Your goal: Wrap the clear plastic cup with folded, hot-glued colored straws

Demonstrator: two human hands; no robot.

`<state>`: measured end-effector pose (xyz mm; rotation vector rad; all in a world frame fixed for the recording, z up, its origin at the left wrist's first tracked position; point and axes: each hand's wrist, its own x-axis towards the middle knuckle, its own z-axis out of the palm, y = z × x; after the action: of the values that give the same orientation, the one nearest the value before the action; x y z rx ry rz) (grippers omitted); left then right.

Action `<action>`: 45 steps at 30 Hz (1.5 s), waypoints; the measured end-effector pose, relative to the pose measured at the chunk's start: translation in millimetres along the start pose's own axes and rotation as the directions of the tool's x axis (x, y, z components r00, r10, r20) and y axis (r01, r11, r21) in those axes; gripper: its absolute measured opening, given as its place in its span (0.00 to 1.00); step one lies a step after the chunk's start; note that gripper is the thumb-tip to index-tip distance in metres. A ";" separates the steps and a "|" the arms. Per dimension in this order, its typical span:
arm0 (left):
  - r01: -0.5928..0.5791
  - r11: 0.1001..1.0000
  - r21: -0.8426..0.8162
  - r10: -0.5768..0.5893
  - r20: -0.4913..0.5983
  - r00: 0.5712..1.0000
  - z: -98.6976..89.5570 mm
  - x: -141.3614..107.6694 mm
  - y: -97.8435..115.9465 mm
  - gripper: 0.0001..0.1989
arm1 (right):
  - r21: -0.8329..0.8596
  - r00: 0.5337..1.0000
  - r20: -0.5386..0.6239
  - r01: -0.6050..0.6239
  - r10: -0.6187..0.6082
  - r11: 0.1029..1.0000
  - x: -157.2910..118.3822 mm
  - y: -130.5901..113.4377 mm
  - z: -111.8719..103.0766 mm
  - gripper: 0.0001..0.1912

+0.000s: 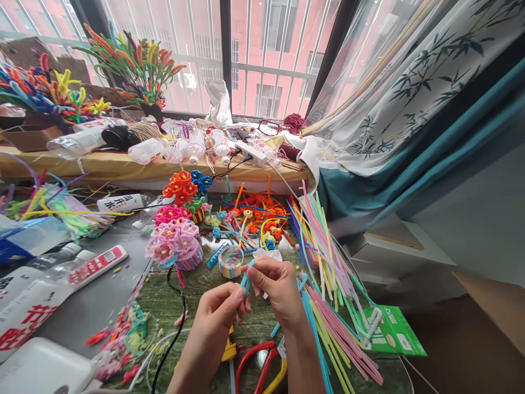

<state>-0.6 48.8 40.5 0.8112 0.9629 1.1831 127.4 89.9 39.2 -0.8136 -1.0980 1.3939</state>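
Above the green tabletop, my left hand point(219, 309) pinches the lower part of a light blue pipe cleaner point(246, 281) between thumb and fingers. The top of that folded piece is gripped by my right hand point(273, 284), its fingertips closed. Just behind my hands sits a small pastel-striped round pot point(230, 269). Red-handled pliers or cutters point(257, 350) lie below my wrists, partly hidden by my right arm. To the right, long bundles of pink pipe cleaners point(336, 325) and other colours spread along the table.
Pink pipe-cleaner flowers point(174, 241) and orange flowers point(180, 187) stand at left-centre. Orange scraps point(266, 210) are heaped behind. Plastic bottles point(39, 301) and a white device point(45, 366) lie left. A black cable point(179, 306) crosses the table. A green packet point(394, 331) lies right.
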 end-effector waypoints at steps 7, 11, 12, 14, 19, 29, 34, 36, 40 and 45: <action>-0.062 0.993 0.100 0.069 -0.066 0.995 4.2 -3.1 0.9 0.18 | -0.053 0.999 -0.038 0.009 -0.011 0.999 -2.4 -8.5 6.5 0.12; -0.099 0.982 0.163 0.120 -0.126 0.985 9.7 -8.2 4.5 0.18 | -0.068 0.991 -0.128 0.036 -0.045 0.997 -6.4 -11.6 13.1 0.12; -0.104 0.976 0.190 0.130 -0.131 0.983 10.3 -9.3 5.2 0.18 | -0.074 0.989 -0.140 0.041 -0.051 0.996 -7.6 -12.3 14.5 0.11; -0.111 0.964 0.243 0.147 -0.136 0.980 10.5 -11.1 6.4 0.18 | -0.084 0.987 -0.151 0.048 -0.061 0.995 -9.6 -13.6 16.2 0.11; -0.115 0.933 0.340 0.160 -0.108 0.981 8.3 -13.5 8.9 0.18 | -0.090 0.989 -0.142 0.029 -0.041 0.996 -11.0 -16.4 16.0 0.12; -0.146 0.928 0.342 0.184 -0.081 0.979 12.0 -17.3 15.4 0.20 | 0.015 0.986 -0.049 -0.157 0.158 0.987 -6.8 -20.6 9.4 0.15; -0.138 0.930 0.340 0.171 -0.068 0.983 12.3 -17.9 16.2 0.20 | 0.061 0.974 0.017 -0.227 0.226 0.972 -3.3 -19.1 4.2 0.16; -0.127 0.931 0.341 0.158 -0.066 0.985 11.6 -17.8 16.0 0.20 | 0.073 0.969 0.035 -0.246 0.244 0.967 -1.8 -18.9 2.7 0.17; -0.120 0.931 0.344 0.148 -0.057 0.987 10.0 -17.0 15.0 0.21 | 0.081 0.965 0.046 -0.263 0.260 0.961 0.2 -19.4 1.4 0.18; -0.125 0.932 0.340 0.152 -0.053 0.987 9.5 -16.0 14.9 0.21 | 0.084 0.959 0.044 -0.282 0.280 0.956 1.4 -21.3 2.4 0.18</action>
<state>1.0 35.9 60.5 1.1261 1.2091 1.1946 132.3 89.5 60.1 -0.9115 -0.9619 1.6863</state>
